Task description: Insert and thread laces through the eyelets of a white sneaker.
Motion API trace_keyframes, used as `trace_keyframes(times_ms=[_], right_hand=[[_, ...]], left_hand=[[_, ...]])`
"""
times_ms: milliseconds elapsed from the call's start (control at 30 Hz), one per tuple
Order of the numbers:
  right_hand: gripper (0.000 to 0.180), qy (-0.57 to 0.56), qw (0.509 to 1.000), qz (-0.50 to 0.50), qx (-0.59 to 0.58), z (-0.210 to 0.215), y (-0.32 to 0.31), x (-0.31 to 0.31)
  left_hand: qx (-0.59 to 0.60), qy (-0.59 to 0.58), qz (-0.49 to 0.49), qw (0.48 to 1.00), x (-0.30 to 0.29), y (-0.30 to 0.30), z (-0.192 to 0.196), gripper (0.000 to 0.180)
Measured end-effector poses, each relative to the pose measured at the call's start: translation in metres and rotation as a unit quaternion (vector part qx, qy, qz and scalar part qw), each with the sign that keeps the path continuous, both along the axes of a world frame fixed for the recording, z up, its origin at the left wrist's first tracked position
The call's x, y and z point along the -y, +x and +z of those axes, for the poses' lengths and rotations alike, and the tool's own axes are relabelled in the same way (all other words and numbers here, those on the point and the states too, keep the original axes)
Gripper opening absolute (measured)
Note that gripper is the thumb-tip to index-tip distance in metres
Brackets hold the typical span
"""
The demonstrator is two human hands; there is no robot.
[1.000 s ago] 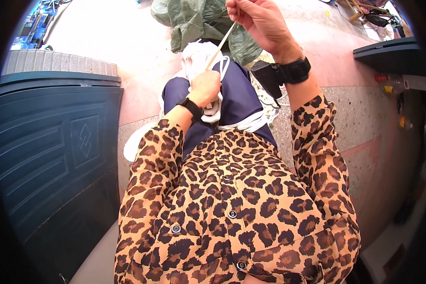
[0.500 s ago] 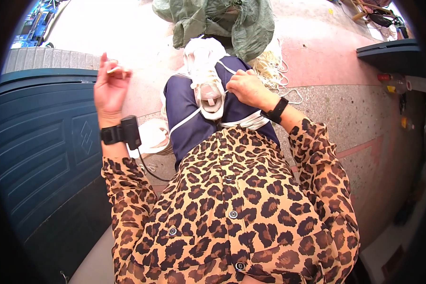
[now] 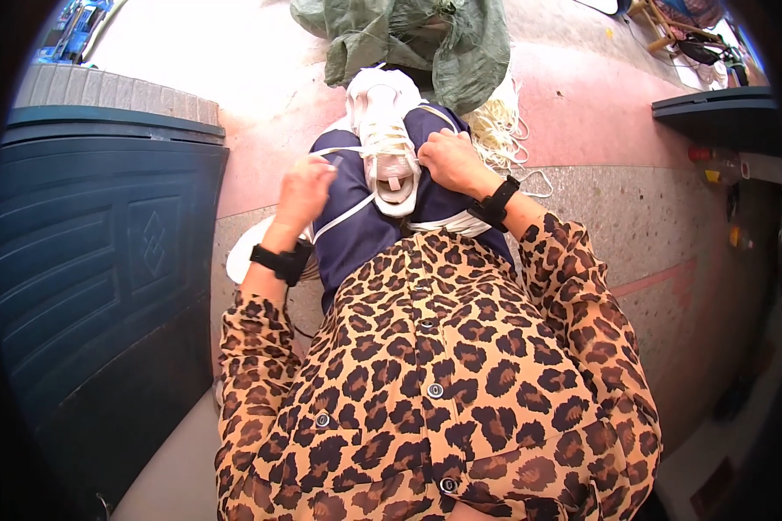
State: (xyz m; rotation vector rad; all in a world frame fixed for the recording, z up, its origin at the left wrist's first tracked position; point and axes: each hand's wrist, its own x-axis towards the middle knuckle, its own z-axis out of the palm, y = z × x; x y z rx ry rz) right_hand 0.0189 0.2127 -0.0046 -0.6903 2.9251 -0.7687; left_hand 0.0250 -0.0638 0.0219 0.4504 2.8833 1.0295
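Observation:
A white sneaker (image 3: 394, 200) rests between my thighs, toe pointing away, with flat laces (image 3: 386, 139) crossing its upper part. My right hand (image 3: 457, 165) is closed at the shoe's right side, pinching a shoelace by the eyelets. To the left of the shoe, my left hand (image 3: 304, 193) is closed and slightly blurred, its fingers round a shoelace whose strand runs towards the shoe. Loose white laces (image 3: 450, 228) lie over my dark blue trousers (image 3: 347, 227). Another white shoe (image 3: 245, 250) is on the floor, partly behind my left wrist.
A green woven sack (image 3: 400, 43) sits beyond my knees, with a heap of cream laces (image 3: 500, 130) to its right. A dark blue panelled door (image 3: 104, 252) stands at my left. Bottles (image 3: 717, 165) and a dark ledge (image 3: 712, 111) are at the right.
My left hand has come down and right from its raised place at the left, to beside the sneaker. My right hand stays at the shoe's right side.

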Motion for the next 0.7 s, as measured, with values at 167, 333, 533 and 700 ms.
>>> trace_keyframes(times_ms=[167,333,533,700], right_hand=[[0.003,0.092,0.990,0.033,-0.102,0.011,0.003,0.007],[0.005,0.089,0.988,0.050,-0.119,0.009,0.002,0.013],[0.005,0.027,0.995,0.006,-0.100,0.009,0.004,0.014],[0.011,0.010,0.991,-0.038,-0.126,0.008,0.007,0.017]], left_hand=[[0.250,0.119,0.097,0.956,-0.053,0.012,0.016,0.020],[0.099,-0.026,0.068,0.992,-0.048,0.006,-0.006,0.021],[0.067,-0.060,0.094,0.992,-0.043,0.001,-0.013,0.022],[0.054,-0.169,0.040,0.983,-0.051,-0.004,0.002,0.017]])
